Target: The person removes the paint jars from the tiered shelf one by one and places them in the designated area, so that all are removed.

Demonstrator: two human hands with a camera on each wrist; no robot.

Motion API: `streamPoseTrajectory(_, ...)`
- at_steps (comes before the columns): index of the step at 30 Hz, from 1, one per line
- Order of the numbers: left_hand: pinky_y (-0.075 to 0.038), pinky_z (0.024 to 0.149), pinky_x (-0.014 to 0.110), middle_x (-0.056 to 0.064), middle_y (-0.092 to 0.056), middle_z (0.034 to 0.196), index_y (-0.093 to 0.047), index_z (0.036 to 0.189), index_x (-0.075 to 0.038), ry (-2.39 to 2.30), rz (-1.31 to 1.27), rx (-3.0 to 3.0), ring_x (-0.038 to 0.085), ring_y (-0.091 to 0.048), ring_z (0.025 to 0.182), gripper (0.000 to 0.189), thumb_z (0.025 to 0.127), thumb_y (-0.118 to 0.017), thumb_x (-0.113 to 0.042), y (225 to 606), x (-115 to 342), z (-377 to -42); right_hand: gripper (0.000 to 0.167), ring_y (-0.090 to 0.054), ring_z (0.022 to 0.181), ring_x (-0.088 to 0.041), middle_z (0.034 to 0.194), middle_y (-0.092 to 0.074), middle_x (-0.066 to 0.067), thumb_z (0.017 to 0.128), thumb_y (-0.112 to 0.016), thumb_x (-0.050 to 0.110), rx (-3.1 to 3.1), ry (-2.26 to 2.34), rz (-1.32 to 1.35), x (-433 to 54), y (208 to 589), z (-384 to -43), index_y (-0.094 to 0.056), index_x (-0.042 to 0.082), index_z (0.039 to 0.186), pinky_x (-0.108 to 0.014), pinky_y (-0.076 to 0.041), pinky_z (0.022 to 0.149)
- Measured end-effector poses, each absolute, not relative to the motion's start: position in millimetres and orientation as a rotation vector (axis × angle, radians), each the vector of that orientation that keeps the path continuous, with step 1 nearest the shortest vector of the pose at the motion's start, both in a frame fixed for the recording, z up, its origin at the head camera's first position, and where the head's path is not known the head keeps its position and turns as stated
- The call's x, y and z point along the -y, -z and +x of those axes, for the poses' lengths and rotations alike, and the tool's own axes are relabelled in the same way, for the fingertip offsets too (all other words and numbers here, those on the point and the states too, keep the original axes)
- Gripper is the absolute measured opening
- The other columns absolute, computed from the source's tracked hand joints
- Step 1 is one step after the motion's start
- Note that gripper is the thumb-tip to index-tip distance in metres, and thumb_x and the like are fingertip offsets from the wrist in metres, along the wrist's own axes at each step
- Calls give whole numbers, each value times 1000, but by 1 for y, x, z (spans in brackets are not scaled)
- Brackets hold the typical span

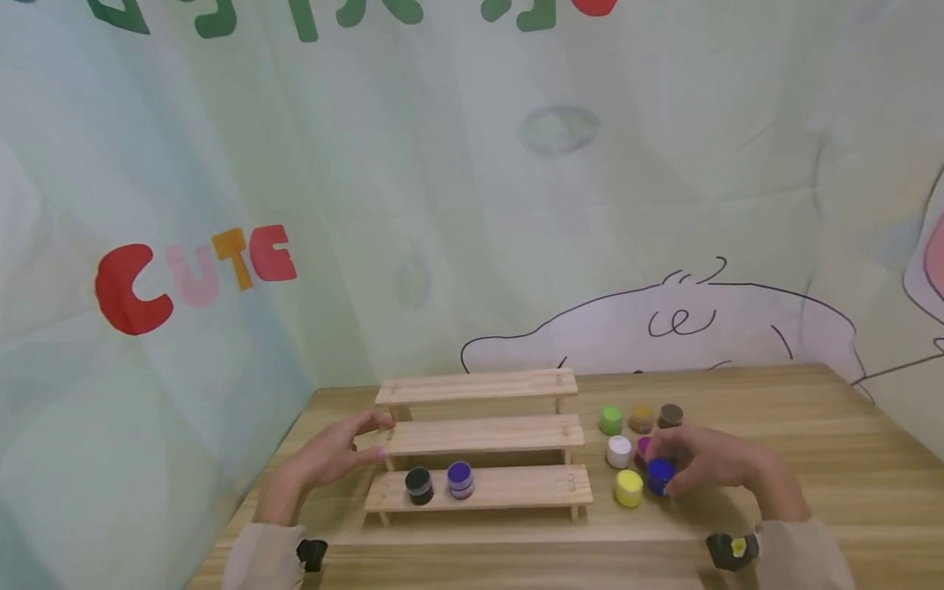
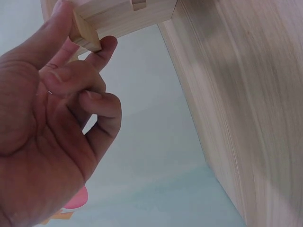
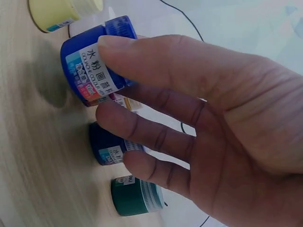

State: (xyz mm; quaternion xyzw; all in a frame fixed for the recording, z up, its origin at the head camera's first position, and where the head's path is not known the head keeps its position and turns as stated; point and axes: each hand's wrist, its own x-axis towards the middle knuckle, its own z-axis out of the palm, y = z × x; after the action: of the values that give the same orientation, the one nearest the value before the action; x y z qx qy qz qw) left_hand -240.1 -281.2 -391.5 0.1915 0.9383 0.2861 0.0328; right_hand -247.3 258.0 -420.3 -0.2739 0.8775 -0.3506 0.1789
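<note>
My left hand (image 1: 335, 459) steadies the wooden stepped shelf (image 1: 483, 434) at its left end: my fingertips (image 2: 106, 45) press a post under the middle step, the fingers only lightly curled, so I am touching it more than gripping it. On the lowest step stand a black paint jar (image 1: 419, 485) and a purple paint jar (image 1: 460, 479), side by side near the left. Right of the shelf, on the desk (image 1: 811, 459), sit the loose jars: green (image 1: 610, 419), ochre (image 1: 642, 418) and brown (image 1: 669, 415) at the back, white (image 1: 619, 451) and yellow (image 1: 629, 487) nearer me. My right hand (image 1: 711, 463) pinches the blue paint jar (image 3: 92, 64) by its side, just beside the yellow one; I cannot tell whether it has left the desk. A magenta jar looks half hidden behind my fingers.

I judge I am mid-pickup. Next I would lift the blue jar clear of its neighbours, carry it left, and set it upright on the lowest step beside the purple one, keeping the shelf steady.
</note>
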Motion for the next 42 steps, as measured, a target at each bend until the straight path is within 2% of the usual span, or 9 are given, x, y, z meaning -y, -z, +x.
streamPoseTrajectory(9,-39,102,62,22,-54,143,-59,126,-13,-874,600,-2889,45,-46,133,37,95,-69,-30,392,280,-242,36,-58,101,-27,107,-63,-8,73,-82,7,-2520,926,-728,-252,417,-244,-65,9,104,-55,-47,91)
streamPoseTrajectory(14,-41,101,62,21,-54,142,-59,127,-13,-879,589,-2893,45,-46,133,37,96,-69,-30,393,279,-241,35,-58,97,-25,103,-63,-7,75,-81,9,-2510,939,-709,-251,413,-243,-64,6,107,-49,-49,86)
streamPoseTrajectory(20,-39,102,62,19,-55,142,-59,126,-13,-903,608,-2877,45,-45,134,36,96,-69,-30,396,279,-243,34,-62,97,-25,106,-66,-7,85,-77,15,-2575,1019,-749,-240,401,-241,-64,2,113,-41,-53,80)
streamPoseTrajectory(26,-38,103,63,19,-55,142,-59,125,-14,-889,601,-2895,45,-46,134,35,95,-69,-31,395,280,-241,33,-66,98,-25,111,-69,-11,93,-72,19,-2590,1122,-844,-212,383,-233,-61,5,120,-40,-55,79)
streamPoseTrajectory(31,-38,103,63,19,-55,142,-59,125,-14,-881,607,-2896,45,-46,134,36,96,-69,-32,393,282,-241,34,-66,100,-22,113,-69,-8,97,-67,24,-2624,1138,-914,-189,377,-229,-60,6,125,-35,-55,78)
streamPoseTrajectory(35,-40,102,62,19,-55,142,-59,125,-14,-875,615,-2901,45,-46,134,35,96,-69,-31,393,282,-242,37,-65,102,-21,115,-68,-5,99,-65,26,-2676,1150,-990,-167,382,-230,-58,8,131,-33,-53,80)
streamPoseTrajectory(42,-41,101,62,18,-55,142,-59,127,-13,-872,609,-2898,45,-46,134,37,96,-69,-29,392,282,-242,40,-66,99,-20,118,-67,-8,99,-66,20,-2568,1297,-1040,-124,394,-226,-55,5,134,-30,-54,79)
